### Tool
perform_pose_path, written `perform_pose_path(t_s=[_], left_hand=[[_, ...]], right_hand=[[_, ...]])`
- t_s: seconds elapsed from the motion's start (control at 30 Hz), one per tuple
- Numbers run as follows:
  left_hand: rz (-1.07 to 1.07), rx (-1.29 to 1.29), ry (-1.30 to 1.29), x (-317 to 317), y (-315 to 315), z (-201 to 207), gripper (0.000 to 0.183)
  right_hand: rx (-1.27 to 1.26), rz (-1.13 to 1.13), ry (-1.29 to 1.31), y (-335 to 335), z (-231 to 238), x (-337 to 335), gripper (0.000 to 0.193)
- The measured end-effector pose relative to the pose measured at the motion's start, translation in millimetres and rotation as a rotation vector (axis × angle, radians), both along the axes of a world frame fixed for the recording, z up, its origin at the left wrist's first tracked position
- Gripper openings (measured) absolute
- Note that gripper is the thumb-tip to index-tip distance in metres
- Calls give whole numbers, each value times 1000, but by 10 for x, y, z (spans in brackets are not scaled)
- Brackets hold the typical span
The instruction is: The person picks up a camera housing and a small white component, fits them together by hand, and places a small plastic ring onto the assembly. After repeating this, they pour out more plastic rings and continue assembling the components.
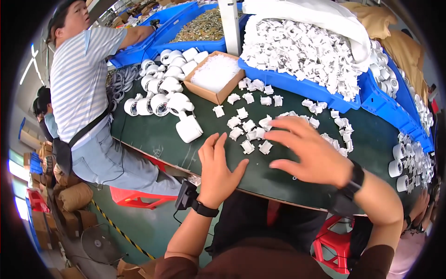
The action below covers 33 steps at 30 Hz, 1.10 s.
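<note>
My left hand [216, 168] hovers over the front edge of the dark green table [186, 149], its fingers stretched upward and thumb apart, holding nothing. To its upper left lies a white camera-like housing with a square base [189, 129]. My right hand [304, 149] reaches in from the right, fingers spread, over the loose white plastic brackets [247, 147]. Its fingertips are close to several of them; whether they touch one I cannot tell. The hand is slightly blurred and covers part of the scattered pieces. Dark straps circle both wrists.
A blue bin of white brackets [302, 51] stands at the back, beside a cardboard box [218, 94] of small translucent pieces. White camera-like housings [160, 104] crowd the left. A person [81, 79] in a striped shirt reaches into another blue bin [134, 53]. More white parts [409, 158] lie far right.
</note>
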<state>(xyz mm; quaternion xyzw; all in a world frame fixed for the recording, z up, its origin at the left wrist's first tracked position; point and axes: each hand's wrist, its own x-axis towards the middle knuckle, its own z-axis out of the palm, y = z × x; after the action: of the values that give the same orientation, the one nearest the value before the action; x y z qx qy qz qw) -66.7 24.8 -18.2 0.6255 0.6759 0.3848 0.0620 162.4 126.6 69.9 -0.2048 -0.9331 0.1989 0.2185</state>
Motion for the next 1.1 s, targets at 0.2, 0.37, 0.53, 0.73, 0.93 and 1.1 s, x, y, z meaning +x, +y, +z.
perform_pose_path(t_s=[0.2,0.37,0.53,0.73,0.93,1.1], left_hand=[[2,111,-62,-90,32,-149,49],[-7,132,-106,-78,21,-141,42],[-39,84,-215,-150,2,-87,41],[-188,-17,-262,-250,115,-1,48],[-228,-151,-162,-382,403,200,66],[-170,-216,-92,-436,662,125,69]], right_hand=[[215,249,-243,303,-553,-828,65],[203,205,-356,553,-637,-853,42],[152,39,-475,796,-440,-98,33],[62,45,-377,1009,70,-112,37],[154,125,-348,1574,-332,-964,45],[149,82,-491,1618,-473,-1163,45]])
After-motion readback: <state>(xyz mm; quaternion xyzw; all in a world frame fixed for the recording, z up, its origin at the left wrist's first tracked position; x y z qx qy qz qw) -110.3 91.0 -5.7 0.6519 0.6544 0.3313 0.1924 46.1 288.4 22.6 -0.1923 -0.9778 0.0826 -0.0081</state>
